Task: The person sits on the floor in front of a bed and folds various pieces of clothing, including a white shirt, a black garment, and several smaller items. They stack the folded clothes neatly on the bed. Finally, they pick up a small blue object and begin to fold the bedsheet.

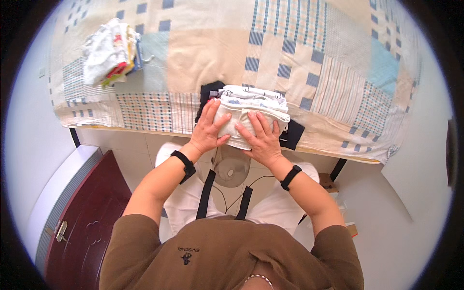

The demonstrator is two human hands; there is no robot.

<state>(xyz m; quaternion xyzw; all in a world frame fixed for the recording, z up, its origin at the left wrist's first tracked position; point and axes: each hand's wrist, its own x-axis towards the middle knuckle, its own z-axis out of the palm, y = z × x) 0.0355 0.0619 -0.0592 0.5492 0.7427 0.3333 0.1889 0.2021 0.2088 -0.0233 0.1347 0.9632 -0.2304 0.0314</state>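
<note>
A stack of folded clothes lies at the near edge of the bed. On top is a folded cream ribbed garment (235,125), with folded white printed cloth (253,95) just behind it. Black cloth (294,133) sticks out on both sides beneath. My left hand (208,127) rests on the left part of the cream garment, fingers spread. Toward its right part, my right hand (264,139) lies with fingers spread on the fabric. Both palms face down; neither is seen closed around cloth.
A patchwork bedspread (206,54) covers the bed. At its far left sits a pile of white and coloured clothes (107,54). Below the bed edge, between my knees, stands a transparent container (231,168) near a thin cable. A dark red door (90,217) is at lower left.
</note>
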